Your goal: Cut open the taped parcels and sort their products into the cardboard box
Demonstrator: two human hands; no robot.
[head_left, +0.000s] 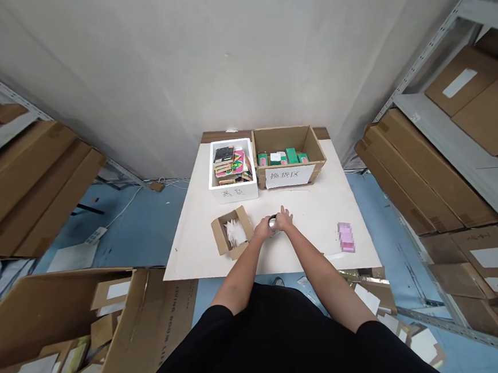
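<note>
Both my hands meet over the middle of the white table [315, 226]. My left hand [263, 228] is closed around a small dark and silvery round object [272, 223] that I cannot name. My right hand [285, 218] rests against the same object from the right, fingers partly spread over it. A small open cardboard box [231, 232] with white papers inside sits just left of my left hand. A pink flat item [346, 236] lies to the right.
At the table's back stand a white foam box [234, 171] holding colourful packets and a brown carton [288, 155] with green boxes and a paper label. Metal shelves with large cartons [444, 167] flank the right; cartons lie at left and on the blue floor.
</note>
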